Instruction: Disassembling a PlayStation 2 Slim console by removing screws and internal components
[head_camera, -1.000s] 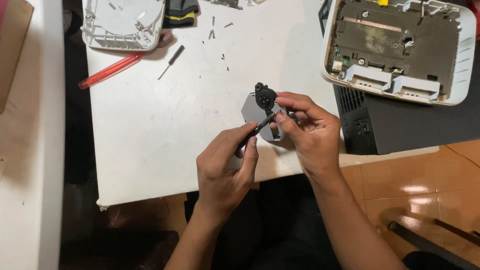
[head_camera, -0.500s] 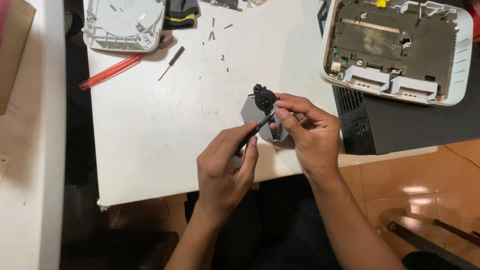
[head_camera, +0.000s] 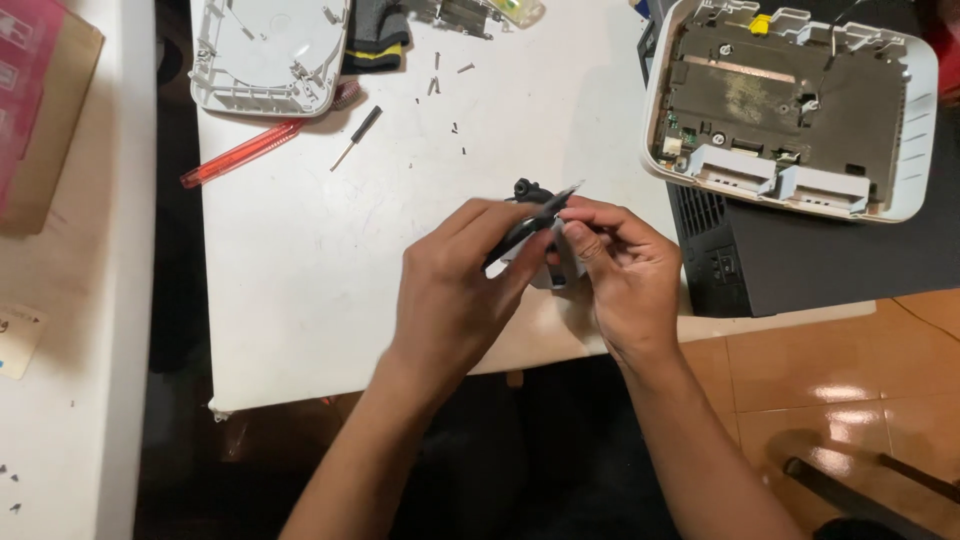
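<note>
Up and to the left of the left hand (head_camera: 455, 290) lie a red pen (head_camera: 240, 153), a white plastic cover (head_camera: 268, 52) and a small screwdriver (head_camera: 358, 136) on the white tabletop (head_camera: 300, 280). The left hand is closed around a thin dark tool (head_camera: 530, 222), whose tip meets a small grey part (head_camera: 553, 262) pinched in the fingers of the right hand (head_camera: 620, 275), just beside it. Up and to the right of that hand sits an opened white device (head_camera: 795, 105).
</note>
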